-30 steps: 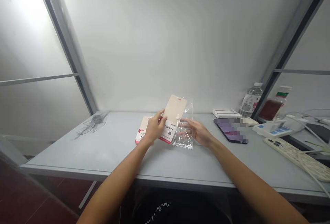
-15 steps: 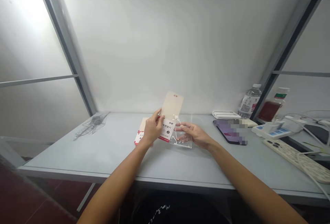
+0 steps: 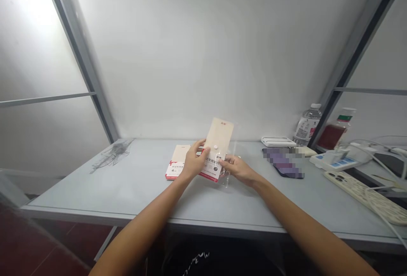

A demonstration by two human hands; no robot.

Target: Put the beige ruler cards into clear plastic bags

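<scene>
In the head view, the left fingers [image 3: 199, 142] pinch the card [image 3: 222, 132] above the desk [image 3: 143, 195] and the right fingers [image 3: 227, 165] pinch its clear sleeve [image 3: 227, 179], seemingly to align both, which calls for a steady, gentle hold.

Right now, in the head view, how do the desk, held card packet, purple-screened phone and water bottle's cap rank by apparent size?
Largest to smallest:
Desk
Held card packet
Purple-screened phone
Water bottle's cap
</scene>
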